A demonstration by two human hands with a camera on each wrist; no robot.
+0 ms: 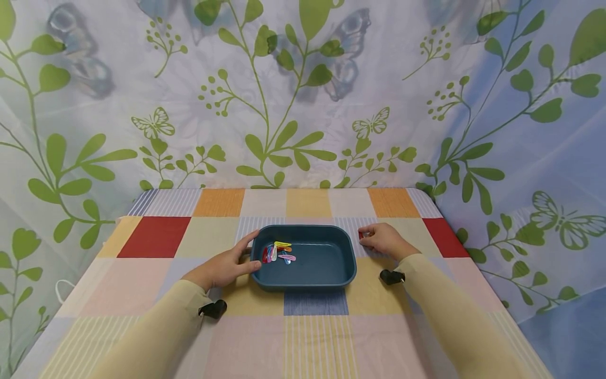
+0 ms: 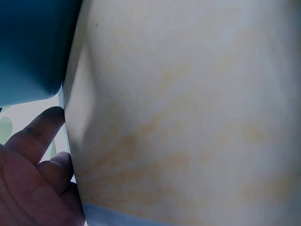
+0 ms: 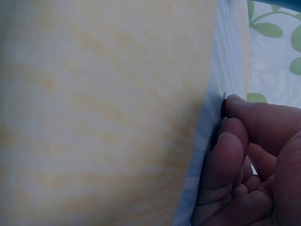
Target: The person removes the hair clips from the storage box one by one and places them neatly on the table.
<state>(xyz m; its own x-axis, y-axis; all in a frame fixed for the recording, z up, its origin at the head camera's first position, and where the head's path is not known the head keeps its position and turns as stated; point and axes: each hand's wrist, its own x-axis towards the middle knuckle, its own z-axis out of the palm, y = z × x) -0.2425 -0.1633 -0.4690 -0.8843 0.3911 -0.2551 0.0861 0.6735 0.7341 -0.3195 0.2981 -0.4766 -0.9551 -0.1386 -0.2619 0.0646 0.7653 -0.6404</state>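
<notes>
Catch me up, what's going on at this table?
A person is working with both hands. The left hand steadies the blue tray at its left side, thumb on the rim. Colorful hair clips lie in the tray's left part. Outside it, on the right, the right hand pinches a small red item, probably another clip, down near the patchwork cloth.
</notes>
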